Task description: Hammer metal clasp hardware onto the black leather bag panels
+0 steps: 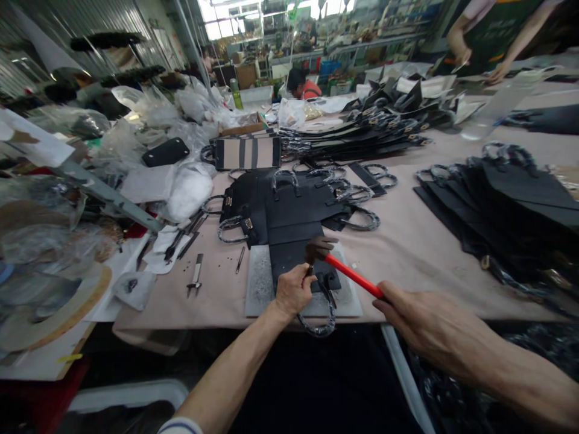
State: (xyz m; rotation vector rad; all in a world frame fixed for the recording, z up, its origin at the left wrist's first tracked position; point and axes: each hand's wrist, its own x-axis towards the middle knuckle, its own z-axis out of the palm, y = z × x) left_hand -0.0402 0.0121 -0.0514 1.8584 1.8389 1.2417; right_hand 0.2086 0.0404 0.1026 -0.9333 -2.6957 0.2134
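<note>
My right hand is closed round the red handle of a hammer. The hammer's dark head hovers at the top of a small dark punch-like tool, pinched upright in my left hand; its lower end is hidden. Beneath lies a black leather bag panel on a grey slab. A plastic-wrapped handle loop of the panel hangs toward me past the slab's edge. More black bag panels with wrapped handles are piled just beyond.
Left of the slab lie a metal pronged tool and a thin rod. Black panels are stacked at right and at the back. Plastic bags crowd the left. A co-worker stands at the far right.
</note>
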